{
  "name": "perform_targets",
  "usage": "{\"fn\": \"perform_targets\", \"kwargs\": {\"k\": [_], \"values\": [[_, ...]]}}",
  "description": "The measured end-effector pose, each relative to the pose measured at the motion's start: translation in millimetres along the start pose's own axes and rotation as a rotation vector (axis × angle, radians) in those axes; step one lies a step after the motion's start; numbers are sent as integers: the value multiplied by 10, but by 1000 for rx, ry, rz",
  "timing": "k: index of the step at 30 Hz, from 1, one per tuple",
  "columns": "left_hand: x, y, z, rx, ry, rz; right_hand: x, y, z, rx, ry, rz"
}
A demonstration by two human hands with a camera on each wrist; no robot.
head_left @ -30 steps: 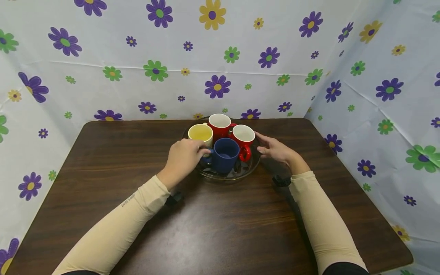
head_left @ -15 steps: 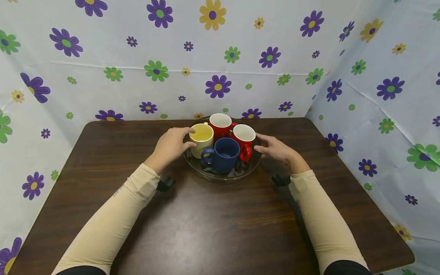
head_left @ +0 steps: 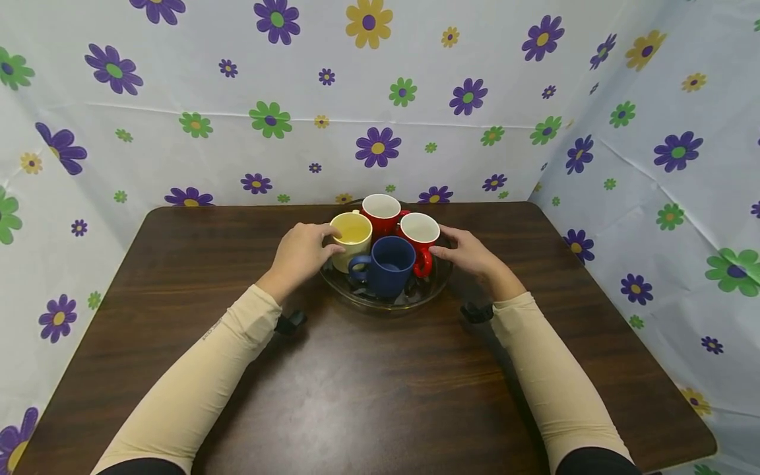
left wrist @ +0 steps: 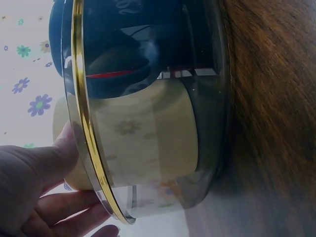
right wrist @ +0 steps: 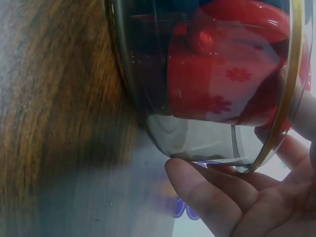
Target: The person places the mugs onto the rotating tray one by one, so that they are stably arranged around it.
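In the head view, a round clear glass bowl (head_left: 392, 306) with a gold rim (left wrist: 91, 133) holds a blue mug (head_left: 388, 272) at the front and a yellow mug (head_left: 356, 256) on the left. Two red mugs with white insides are the rear one (head_left: 380, 208) and the right one (head_left: 411, 247). My left hand (head_left: 299, 258) rests thumb and fingertips against the yellow mug's left side, reaching over the rim. My right hand (head_left: 470, 255) is at the right red mug, its thumb by the handle; some fingers (right wrist: 202, 192) lie outside the glass.
The bowl stands at the back of a dark brown wooden table (head_left: 368, 389). A white flower-patterned cloth (head_left: 320, 59) hangs behind the table and along its sides. Black wrist-worn devices show under both forearms.
My left hand has left the blue mug's handle and moved back to the yellow mug, which has shifted slightly right. My right hand has moved slightly left, closer against the red mug.
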State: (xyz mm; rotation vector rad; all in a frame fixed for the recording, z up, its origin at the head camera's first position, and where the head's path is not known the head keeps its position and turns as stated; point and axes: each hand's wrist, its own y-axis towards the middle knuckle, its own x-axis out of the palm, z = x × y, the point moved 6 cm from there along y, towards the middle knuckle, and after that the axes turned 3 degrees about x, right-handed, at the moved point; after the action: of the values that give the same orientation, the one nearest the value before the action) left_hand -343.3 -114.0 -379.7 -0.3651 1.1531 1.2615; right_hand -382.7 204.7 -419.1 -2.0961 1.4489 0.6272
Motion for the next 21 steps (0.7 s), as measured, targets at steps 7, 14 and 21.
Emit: {"fn": "perform_targets", "kwargs": {"k": [7,14,21], "values": [[14,29,46,0,16,-7,10,10,29,33,-41,7],[31,32,68,-6,32,10,32,0,4,41,-30,13],[42,23,80,-16,53,8,70,27,-20,43,-44,27]]}}
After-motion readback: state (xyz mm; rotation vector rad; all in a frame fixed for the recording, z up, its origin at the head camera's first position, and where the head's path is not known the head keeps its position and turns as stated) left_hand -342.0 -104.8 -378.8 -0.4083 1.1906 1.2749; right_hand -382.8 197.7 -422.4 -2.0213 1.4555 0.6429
